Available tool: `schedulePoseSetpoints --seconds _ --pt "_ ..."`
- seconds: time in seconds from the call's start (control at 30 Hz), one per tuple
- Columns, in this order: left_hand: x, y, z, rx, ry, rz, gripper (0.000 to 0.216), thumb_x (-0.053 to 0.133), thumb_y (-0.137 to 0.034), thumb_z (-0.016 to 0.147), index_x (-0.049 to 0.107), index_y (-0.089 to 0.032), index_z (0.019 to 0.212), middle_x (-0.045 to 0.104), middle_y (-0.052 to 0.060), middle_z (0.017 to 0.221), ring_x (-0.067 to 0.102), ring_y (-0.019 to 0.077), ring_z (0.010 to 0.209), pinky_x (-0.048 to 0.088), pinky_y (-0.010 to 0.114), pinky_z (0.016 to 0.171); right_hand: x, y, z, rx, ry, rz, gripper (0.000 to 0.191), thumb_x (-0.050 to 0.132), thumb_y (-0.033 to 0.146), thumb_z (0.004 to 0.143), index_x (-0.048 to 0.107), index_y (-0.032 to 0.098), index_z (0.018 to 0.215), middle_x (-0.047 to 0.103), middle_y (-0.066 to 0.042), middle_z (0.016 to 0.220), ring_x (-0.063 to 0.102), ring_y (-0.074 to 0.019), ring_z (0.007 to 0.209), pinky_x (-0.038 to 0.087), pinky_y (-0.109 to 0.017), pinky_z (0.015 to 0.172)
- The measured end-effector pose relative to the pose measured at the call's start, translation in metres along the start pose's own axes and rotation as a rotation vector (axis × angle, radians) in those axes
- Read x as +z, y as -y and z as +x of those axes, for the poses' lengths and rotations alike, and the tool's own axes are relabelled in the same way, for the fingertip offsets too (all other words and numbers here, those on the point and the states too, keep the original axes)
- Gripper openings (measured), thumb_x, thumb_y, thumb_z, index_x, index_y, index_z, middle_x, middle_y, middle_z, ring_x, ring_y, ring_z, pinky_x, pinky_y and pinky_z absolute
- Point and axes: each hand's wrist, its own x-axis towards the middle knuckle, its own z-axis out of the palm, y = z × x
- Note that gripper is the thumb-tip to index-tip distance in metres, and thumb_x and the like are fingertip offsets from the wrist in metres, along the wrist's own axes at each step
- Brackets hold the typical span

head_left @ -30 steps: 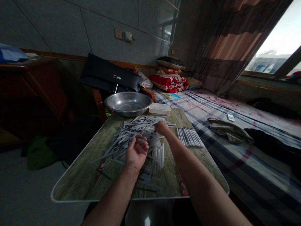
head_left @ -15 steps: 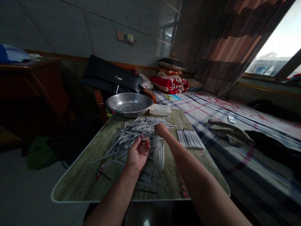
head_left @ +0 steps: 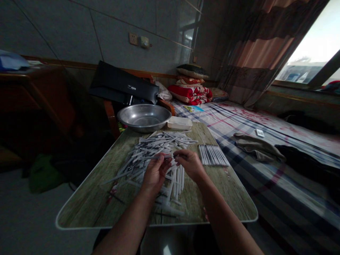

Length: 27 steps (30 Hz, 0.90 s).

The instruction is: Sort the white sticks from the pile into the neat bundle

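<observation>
Both hands over loose pile of pale sticks [head_left: 156, 148]: left hand [head_left: 155, 173] and right hand [head_left: 190, 163] pinch one thin stick [head_left: 164, 157] between them on table [head_left: 87, 209].

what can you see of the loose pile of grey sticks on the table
The pile of sticks is a loose heap of thin, straight, pale grey sticks, plastic or paper by the look. They lie flat and criss-crossed on the middle of the table. Its far edge comes close to the metal basin. The left hand and right hand are over its near part, fingers down among the sticks; whether they grip one is unclear.
</observation>
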Motion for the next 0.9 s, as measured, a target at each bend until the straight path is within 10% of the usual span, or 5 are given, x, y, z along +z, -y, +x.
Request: schedulePoseSetpoints --seconds 0.63,0.9 --pt "0.002 0.001 -0.003 0.036 0.010 0.190 0.040 0.088 -0.031 0.055 0.067 -0.016 0.085 0.075 0.003 0.082 0.070 0.0133 0.068 0.054 0.019 0.057 0.003 0.003 -0.010 -0.144 -0.110 -0.282 0.014 0.059 0.022 0.076 0.068 0.018 0.085 0.067 -0.002 0.072 0.061 -0.0151 0.065 0.048 -0.026 0.062" --pt "0.004 0.004 -0.006 0.041 0.062 0.284 0.038 0.087 -0.034 0.057 0.067 -0.015 0.083 0.075 0.003 0.078 0.069 0.0127 0.065 0.054 0.021 0.062 -0.008 -0.001 -0.014 -0.101 0.073 -0.332 0.033 0.045 0.036 0.091 0.057 0.018 0.066 0.054 0.001 0.054 0.049 -0.0107 0.048 0.036 -0.022 0.049"
